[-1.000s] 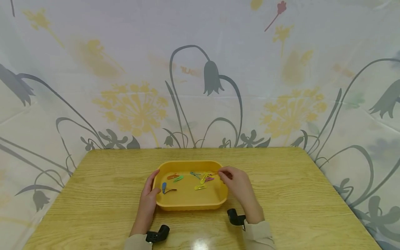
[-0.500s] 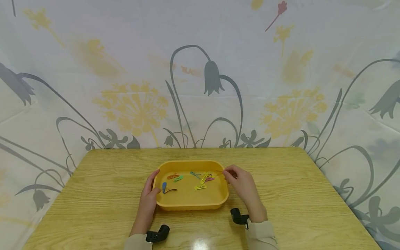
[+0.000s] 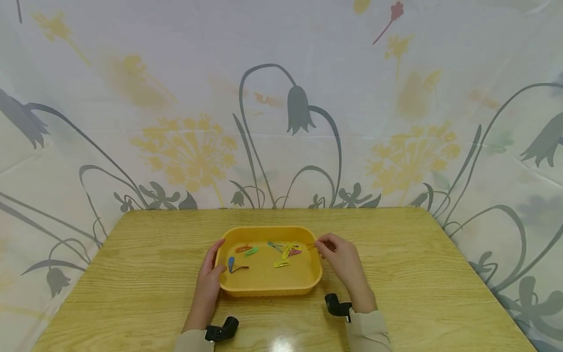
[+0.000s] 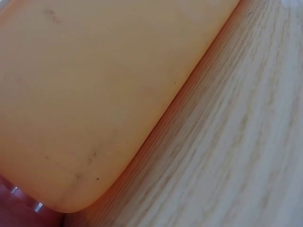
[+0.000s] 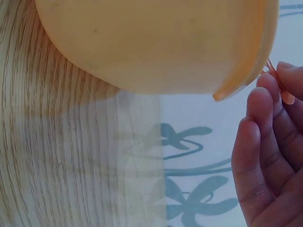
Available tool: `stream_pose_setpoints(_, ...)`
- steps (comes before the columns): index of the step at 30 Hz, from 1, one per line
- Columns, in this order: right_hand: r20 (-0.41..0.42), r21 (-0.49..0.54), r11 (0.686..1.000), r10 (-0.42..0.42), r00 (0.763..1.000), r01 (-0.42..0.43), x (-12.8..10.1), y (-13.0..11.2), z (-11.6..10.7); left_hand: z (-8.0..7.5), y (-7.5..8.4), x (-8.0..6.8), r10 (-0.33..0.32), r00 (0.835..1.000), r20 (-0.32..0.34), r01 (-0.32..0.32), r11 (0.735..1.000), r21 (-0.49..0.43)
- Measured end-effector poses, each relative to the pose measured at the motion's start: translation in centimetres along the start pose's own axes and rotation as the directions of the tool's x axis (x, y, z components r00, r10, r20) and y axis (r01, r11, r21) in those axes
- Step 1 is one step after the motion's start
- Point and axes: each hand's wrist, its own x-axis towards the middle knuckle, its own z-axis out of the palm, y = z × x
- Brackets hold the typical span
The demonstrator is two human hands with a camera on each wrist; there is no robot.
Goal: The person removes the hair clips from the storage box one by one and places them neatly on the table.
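Observation:
My left hand grips the left side of a yellow plastic tray, thumb over the rim and fingers along the outer wall. Between thumb and forefinger, my right hand pinches an orange snap hair clip right at the tray's right rim. Inside lie several more clips: a blue hair clip spread wide at the left, an orange one, a green one, a teal one, a pink one and a yellow one. Another yellow clip overlaps the pink one.
The tray stands on a wood-grain table. A flower-printed cloth hangs behind the table and along both its sides. Black wrist cameras are strapped at the left wrist and the right wrist.
My right hand has moved slightly to the right with the orange hair clip, from over the tray to its right rim, then stayed nearly still. My left hand and the tray have hardly moved.

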Motion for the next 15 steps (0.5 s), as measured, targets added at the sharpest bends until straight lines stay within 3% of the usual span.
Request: stream_pose_setpoints(15, -0.025, -0.010, 0.999, 0.031, 0.999, -0.031, 0.22, 0.71, -0.23, 0.08, 0.12, -0.02, -0.011, 1.000, -0.006, 0.011, 1.000, -0.006)
